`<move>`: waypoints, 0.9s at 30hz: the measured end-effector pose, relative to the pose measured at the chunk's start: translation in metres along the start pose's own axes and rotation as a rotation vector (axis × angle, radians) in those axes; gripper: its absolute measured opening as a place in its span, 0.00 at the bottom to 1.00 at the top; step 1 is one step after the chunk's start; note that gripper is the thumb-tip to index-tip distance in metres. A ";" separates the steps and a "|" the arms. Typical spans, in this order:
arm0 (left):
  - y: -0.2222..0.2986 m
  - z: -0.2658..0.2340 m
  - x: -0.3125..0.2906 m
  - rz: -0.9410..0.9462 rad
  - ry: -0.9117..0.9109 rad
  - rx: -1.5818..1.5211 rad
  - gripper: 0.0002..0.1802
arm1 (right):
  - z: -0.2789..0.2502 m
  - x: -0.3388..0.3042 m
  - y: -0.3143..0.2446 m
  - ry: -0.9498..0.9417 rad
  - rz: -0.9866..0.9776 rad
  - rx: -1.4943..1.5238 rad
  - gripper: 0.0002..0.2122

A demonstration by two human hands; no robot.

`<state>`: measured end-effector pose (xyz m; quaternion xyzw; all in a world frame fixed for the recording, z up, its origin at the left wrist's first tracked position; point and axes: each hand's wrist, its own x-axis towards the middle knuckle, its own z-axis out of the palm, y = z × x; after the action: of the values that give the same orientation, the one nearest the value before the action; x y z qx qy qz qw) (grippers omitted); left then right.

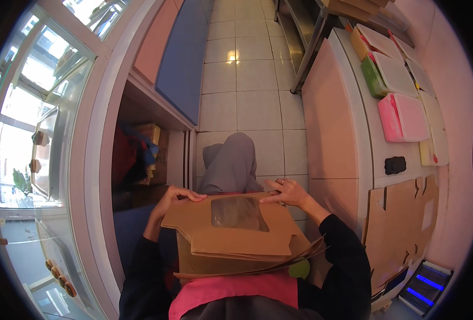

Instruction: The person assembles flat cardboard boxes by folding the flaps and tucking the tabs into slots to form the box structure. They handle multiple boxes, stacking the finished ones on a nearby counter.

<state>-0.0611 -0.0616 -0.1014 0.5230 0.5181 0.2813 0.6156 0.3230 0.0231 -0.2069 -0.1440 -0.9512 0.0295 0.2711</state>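
Note:
A stack of flat brown cardboard box blanks (204,221) lies in front of my body, and several layered edges show along its near side. The top one has a clear plastic window (239,214) in its middle and notched sides. My left hand (179,199) grips the far left corner, its fingers over the edge. At the far right corner, my right hand (288,193) pinches the same edge with thumb and fingers. Beneath the stack, more brown cardboard (215,264) reaches to my pink apron (231,290).
On the right counter (362,154) are lidded plastic tubs (404,117), a small black object (395,165) and a flattened cardboard sheet (399,224). A blue-lit device (426,288) stands beyond it. A glass display case (39,160) lines the left, beside an open cupboard (145,154).

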 end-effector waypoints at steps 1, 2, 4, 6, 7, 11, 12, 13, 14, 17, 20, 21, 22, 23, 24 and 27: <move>-0.001 -0.004 0.003 0.001 -0.005 -0.024 0.07 | -0.005 0.002 0.004 -0.011 -0.044 -0.008 0.32; -0.001 -0.009 0.007 0.001 -0.009 -0.048 0.07 | -0.010 0.004 0.010 -0.023 -0.084 -0.026 0.33; 0.000 -0.020 0.013 0.008 -0.018 -0.096 0.08 | -0.023 0.012 0.021 -0.045 -0.163 -0.060 0.35; 0.000 -0.030 0.021 0.031 -0.026 -0.145 0.10 | -0.034 0.022 0.030 -0.198 -0.240 -0.071 0.35; 0.001 -0.033 0.024 0.049 -0.041 -0.098 0.10 | -0.038 0.029 0.034 -0.274 -0.280 -0.079 0.36; 0.000 -0.034 0.030 0.116 -0.067 0.055 0.10 | -0.051 0.062 0.031 -0.303 -0.184 0.193 0.27; 0.001 -0.031 0.030 0.134 -0.066 0.083 0.10 | -0.051 0.074 0.020 -0.240 -0.062 0.317 0.24; 0.002 -0.028 0.029 0.171 -0.066 0.089 0.11 | -0.051 0.090 0.008 -0.176 0.059 0.440 0.20; 0.002 -0.026 0.028 0.207 -0.063 0.097 0.12 | -0.051 0.107 -0.005 -0.191 0.213 0.523 0.16; 0.010 -0.019 0.028 0.238 -0.085 0.103 0.14 | -0.037 0.145 -0.039 -0.304 0.586 0.642 0.12; 0.004 -0.028 0.026 0.207 -0.147 0.141 0.13 | -0.005 0.149 -0.048 -0.428 0.641 0.508 0.16; -0.002 -0.034 0.026 0.194 -0.175 0.155 0.13 | 0.005 0.146 -0.050 -0.388 0.607 0.449 0.17; -0.007 -0.044 0.026 0.154 -0.210 0.088 0.13 | 0.014 0.144 -0.051 -0.346 0.574 0.390 0.18; -0.011 -0.059 0.025 0.114 -0.245 0.022 0.13 | 0.023 0.143 -0.050 -0.295 0.549 0.375 0.19; -0.008 -0.069 0.027 0.080 -0.279 -0.044 0.13 | 0.029 0.148 -0.046 -0.243 0.522 0.354 0.19; 0.009 -0.069 0.041 -0.029 -0.158 -0.085 0.14 | 0.040 0.159 -0.040 -0.182 0.502 0.277 0.20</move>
<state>-0.1113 0.0016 -0.1011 0.5094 0.4630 0.2517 0.6803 0.1623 0.0317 -0.1548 -0.3334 -0.8932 0.2378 0.1860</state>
